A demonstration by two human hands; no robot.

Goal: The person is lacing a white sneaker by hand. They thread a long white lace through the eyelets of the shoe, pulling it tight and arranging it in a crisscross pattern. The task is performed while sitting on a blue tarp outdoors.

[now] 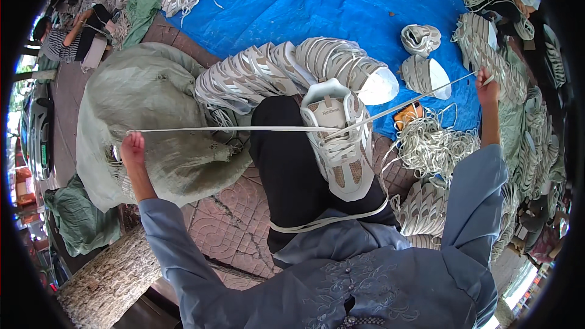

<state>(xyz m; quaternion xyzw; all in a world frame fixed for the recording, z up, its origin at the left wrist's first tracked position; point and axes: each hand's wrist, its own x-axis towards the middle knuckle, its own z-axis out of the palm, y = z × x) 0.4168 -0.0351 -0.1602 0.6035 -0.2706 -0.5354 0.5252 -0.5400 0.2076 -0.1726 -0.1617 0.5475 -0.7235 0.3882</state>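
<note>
A beige and white sneaker upper (342,173) lies on my black-trousered lap, its toe toward me. Out of its eyelets run the two ends of a pale flat shoelace (244,128), both drawn taut. My left hand (133,147) is stretched far out to the left, its fingers closed on one end. Raised at the right, my right hand (487,87) pinches the other end. The lower eyelets of the upper are laced in crossing rows. More loose laces (323,224) hang across my thighs.
Nested rows of similar uppers (256,76) lie ahead beside a blue tarp (280,6). A tangled pile of laces (436,143) sits to the right, near more uppers (423,207). On the left bulges a pale woven sack (146,109). Another person (67,39) sits far left.
</note>
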